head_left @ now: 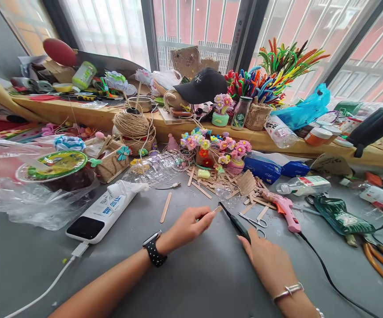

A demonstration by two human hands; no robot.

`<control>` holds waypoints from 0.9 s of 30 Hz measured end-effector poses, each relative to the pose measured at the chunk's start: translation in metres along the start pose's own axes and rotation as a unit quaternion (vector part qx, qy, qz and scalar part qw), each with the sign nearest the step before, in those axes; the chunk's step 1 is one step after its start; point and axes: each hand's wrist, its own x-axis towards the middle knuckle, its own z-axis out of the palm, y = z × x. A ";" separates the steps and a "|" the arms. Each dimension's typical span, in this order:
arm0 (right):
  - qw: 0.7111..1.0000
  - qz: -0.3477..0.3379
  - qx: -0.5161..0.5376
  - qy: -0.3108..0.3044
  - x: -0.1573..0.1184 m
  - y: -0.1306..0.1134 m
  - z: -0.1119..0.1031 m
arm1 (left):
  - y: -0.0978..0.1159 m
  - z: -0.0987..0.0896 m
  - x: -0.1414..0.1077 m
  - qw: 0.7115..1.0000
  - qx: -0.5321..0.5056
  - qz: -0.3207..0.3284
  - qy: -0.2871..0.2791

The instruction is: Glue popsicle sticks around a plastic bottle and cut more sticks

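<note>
Pinched between the thumb and fingers of my left hand (196,223) is a wooden craft stick (218,209), of which only a short end shows. My right hand (269,260) grips a slim dark green tool (239,227) with a narrow black tip; its exact kind is unclear. That tip meets or nearly meets the stick's end. Small metal scissors (253,223) lie just beyond my right hand. A loose craft stick (166,207) rests on the grey table (191,282) left of my hands, and a pile of craft sticks (256,198) lies ahead.
A pink glue gun (286,210) lies at right, its black cord trailing forward. A white power bank (102,212) with a plugged-in cable is at left. Plastic bottles (306,185), flowers (224,145) and a twine ball (131,121) crowd the back, below a wooden ledge (185,129).
</note>
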 end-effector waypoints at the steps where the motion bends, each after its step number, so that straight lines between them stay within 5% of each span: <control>1: 1.000 -0.006 0.005 0.005 0.002 0.000 0.001 | 0.006 -0.001 -0.001 1.000 -0.023 0.004 -0.004; 7: 0.993 -0.040 0.030 0.104 0.012 0.006 -0.004 | 0.029 -0.008 -0.007 0.995 -0.085 -0.003 -0.044; 10: 0.971 -0.090 0.182 0.127 0.012 0.008 -0.021 | 0.036 -0.011 -0.009 0.996 -0.073 -0.001 -0.056; 16: 0.791 -0.208 0.575 -0.005 0.005 -0.006 -0.055 | 0.050 -0.015 -0.014 0.996 -0.063 0.000 -0.065; 19: 0.747 -0.221 0.626 -0.036 0.004 -0.013 -0.059 | 0.054 -0.015 -0.017 0.996 -0.055 0.005 -0.064; 23: 0.757 -0.222 0.614 0.006 0.005 -0.016 -0.057 | 0.053 -0.012 -0.017 0.990 -0.110 -0.027 -0.085; 27: 0.833 -0.228 0.499 0.068 0.017 -0.003 -0.050 | 0.040 -0.007 -0.012 0.986 -0.133 -0.053 -0.082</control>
